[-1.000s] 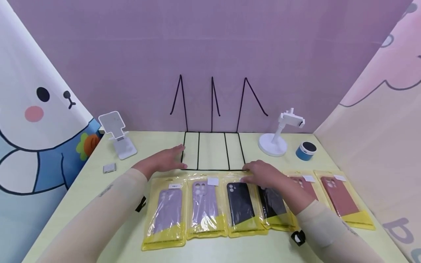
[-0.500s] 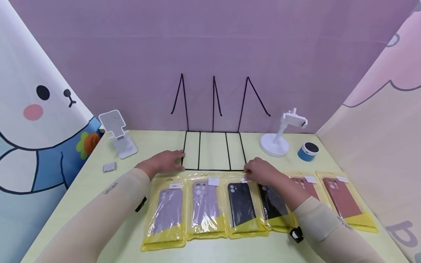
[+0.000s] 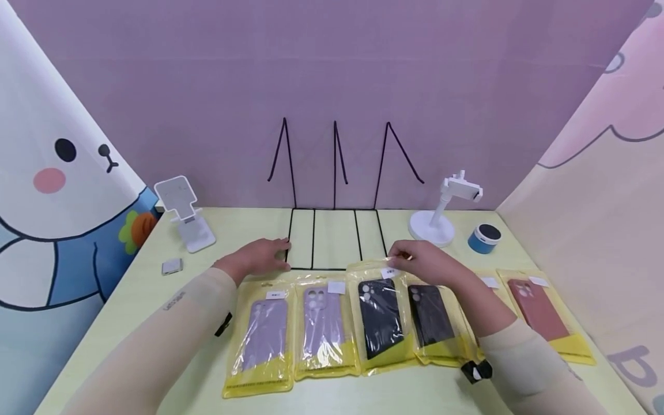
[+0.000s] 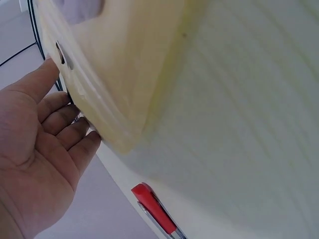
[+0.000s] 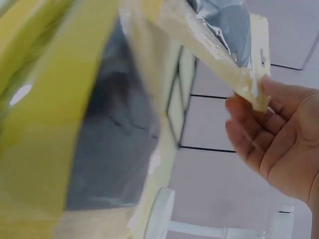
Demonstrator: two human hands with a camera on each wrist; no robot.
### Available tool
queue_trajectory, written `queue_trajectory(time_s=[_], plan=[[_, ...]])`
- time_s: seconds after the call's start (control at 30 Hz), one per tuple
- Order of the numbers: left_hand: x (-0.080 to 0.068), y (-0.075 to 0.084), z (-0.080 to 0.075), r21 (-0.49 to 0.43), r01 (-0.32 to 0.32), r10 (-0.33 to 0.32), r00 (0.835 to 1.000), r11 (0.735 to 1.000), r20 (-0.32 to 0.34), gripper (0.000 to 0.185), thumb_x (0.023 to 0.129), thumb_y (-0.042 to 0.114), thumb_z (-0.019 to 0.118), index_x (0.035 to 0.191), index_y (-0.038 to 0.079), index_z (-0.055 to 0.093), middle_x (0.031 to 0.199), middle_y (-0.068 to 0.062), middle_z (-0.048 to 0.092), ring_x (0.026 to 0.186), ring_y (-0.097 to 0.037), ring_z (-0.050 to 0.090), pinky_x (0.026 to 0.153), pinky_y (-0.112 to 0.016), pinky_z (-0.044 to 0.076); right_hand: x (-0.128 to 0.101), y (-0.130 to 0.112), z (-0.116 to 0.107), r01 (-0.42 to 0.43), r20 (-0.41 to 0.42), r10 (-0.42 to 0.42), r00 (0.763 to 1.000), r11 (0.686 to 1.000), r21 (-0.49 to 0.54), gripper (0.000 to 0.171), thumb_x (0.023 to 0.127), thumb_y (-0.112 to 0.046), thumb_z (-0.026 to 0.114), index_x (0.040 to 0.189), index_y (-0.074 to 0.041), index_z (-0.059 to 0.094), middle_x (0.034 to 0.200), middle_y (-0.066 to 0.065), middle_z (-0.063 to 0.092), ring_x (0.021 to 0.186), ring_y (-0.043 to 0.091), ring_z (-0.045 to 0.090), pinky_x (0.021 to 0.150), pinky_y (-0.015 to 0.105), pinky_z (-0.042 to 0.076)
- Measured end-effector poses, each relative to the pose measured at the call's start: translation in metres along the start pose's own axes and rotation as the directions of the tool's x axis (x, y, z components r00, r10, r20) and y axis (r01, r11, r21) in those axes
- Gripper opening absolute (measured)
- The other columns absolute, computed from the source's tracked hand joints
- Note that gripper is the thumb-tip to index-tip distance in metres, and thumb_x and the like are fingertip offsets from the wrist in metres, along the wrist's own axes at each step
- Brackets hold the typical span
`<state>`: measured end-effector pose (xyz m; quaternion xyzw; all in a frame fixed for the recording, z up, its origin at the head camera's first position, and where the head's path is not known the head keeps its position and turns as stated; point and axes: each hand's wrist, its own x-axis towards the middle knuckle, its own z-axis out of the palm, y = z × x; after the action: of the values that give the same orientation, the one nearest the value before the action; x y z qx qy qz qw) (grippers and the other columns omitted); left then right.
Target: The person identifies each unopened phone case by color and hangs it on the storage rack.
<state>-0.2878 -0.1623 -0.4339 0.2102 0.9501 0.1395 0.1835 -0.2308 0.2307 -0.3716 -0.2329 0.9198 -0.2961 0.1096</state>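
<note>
My right hand [image 3: 427,259] pinches the top right corner of a clear-and-yellow bag with a black phone case [image 3: 381,317] in it. In the right wrist view that bag's top [image 5: 224,64] is raised, thumb and fingers on its corner. A second bagged black phone case [image 3: 430,316] lies beside it under my right forearm. My left hand [image 3: 259,255] rests by the left side of a black wire rack [image 3: 313,239], fingers extended. In the left wrist view its fingertips are at the rack's wire and the top edge of a bag [image 4: 99,94]; whether they touch is unclear.
Two bagged lilac phone cases [image 3: 323,323] lie on the left, red ones [image 3: 536,308] on the right, partly hidden. A white phone stand [image 3: 433,227] and blue speaker [image 3: 484,238] stand back right. Another stand [image 3: 194,230] and a small grey block [image 3: 172,266] are left.
My right hand has taken hold of the black phone case's bag at its top corner and raised that end slightly. My left hand has stayed by the rack.
</note>
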Motion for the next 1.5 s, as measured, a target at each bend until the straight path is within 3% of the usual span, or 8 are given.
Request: queue_trajectory(time_s=[0.1,0.23,0.4,0.57,0.73,0.97,1.23,1.5], plan=[[0.000,-0.002,0.003,-0.004,0.001,-0.001,1.000,1.000,-0.011,0.072,0.094,0.043,0.063,0.153,0.011,0.034,0.163,-0.007,0.023,0.148,-0.036,0.023,0.122,-0.050,0.020,-0.005,-0.006,-0.006,0.033,-0.004,-0.033,0.999,0.981,0.190,0.016,0.098,-0.031,0.060,0.096,-0.017,0.064,0.086,0.003,0.060,0.079,0.021,0.053,0.071,0.034,0.049],[0.000,-0.004,0.004,-0.007,-0.001,0.001,1.000,1.000,-0.019,0.072,0.095,0.042,0.063,0.153,0.011,0.035,0.162,-0.008,0.023,0.148,-0.036,0.023,0.122,-0.051,0.020,-0.009,-0.011,-0.011,0.068,-0.019,-0.066,0.998,0.916,0.395,0.018,0.099,-0.028,0.059,0.100,-0.010,0.062,0.088,0.009,0.059,0.083,0.024,0.054,0.074,0.035,0.052],[0.002,-0.005,0.005,-0.015,-0.005,0.005,1.000,1.000,-0.009,0.072,0.095,0.043,0.062,0.153,0.012,0.034,0.163,-0.008,0.021,0.149,-0.036,0.021,0.121,-0.052,0.020,-0.013,-0.015,-0.017,0.133,-0.093,-0.100,0.991,0.857,0.498,0.017,0.100,-0.020,0.057,0.103,-0.003,0.060,0.088,0.004,0.064,0.085,0.019,0.058,0.077,0.034,0.053],[0.003,-0.007,0.005,-0.007,-0.011,0.011,1.000,1.000,-0.011,0.071,0.096,0.042,0.061,0.153,0.011,0.033,0.163,-0.008,0.021,0.149,-0.037,0.021,0.121,-0.052,0.019,-0.016,-0.021,-0.029,0.225,-0.198,-0.141,0.970,0.832,0.507,0.014,0.101,-0.016,0.055,0.104,-0.002,0.059,0.087,-0.001,0.065,0.084,0.016,0.059,0.082,0.030,0.050],[0.001,-0.006,0.005,-0.014,-0.017,0.017,1.000,1.000,-0.008,0.071,0.096,0.041,0.060,0.154,0.011,0.032,0.163,-0.009,0.020,0.149,-0.036,0.020,0.122,-0.051,0.019,-0.023,-0.028,-0.046,0.293,-0.368,-0.100,0.924,0.804,0.518,0.009,0.099,-0.013,0.057,0.102,-0.005,0.061,0.084,-0.003,0.064,0.080,0.012,0.060,0.080,0.024,0.051],[-0.002,-0.004,0.003,0.001,-0.026,0.026,1.000,1.000,-0.015,0.070,0.097,0.041,0.059,0.154,0.010,0.032,0.162,-0.013,0.021,0.148,-0.037,0.021,0.122,-0.051,0.019,-0.026,-0.031,-0.072,0.432,-0.566,-0.054,0.822,0.707,0.560,0.004,0.097,-0.005,0.059,0.100,-0.004,0.061,0.079,0.001,0.065,0.071,0.009,0.063,0.067,0.018,0.054],[-0.002,-0.002,0.001,-0.005,-0.016,0.015,1.000,1.000,-0.010,0.070,0.097,0.040,0.059,0.154,0.010,0.031,0.162,-0.013,0.021,0.149,-0.038,0.020,0.122,-0.052,0.019,-0.023,-0.027,-0.088,0.418,-0.612,0.013,0.791,0.719,0.555,0.009,0.096,-0.009,0.063,0.102,-0.002,0.061,0.084,0.004,0.064,0.075,0.011,0.064,0.069,0.017,0.057],[-0.003,-0.002,0.002,-0.012,-0.008,0.008,1.000,1.000,-0.005,0.070,0.097,0.040,0.059,0.154,0.011,0.030,0.163,-0.012,0.020,0.149,-0.036,0.019,0.122,-0.052,0.018,-0.015,-0.027,-0.092,0.396,-0.591,0.029,0.806,0.715,0.576,0.014,0.095,-0.012,0.064,0.102,-0.001,0.060,0.085,0.005,0.067,0.076,0.012,0.066,0.069,0.018,0.058]])
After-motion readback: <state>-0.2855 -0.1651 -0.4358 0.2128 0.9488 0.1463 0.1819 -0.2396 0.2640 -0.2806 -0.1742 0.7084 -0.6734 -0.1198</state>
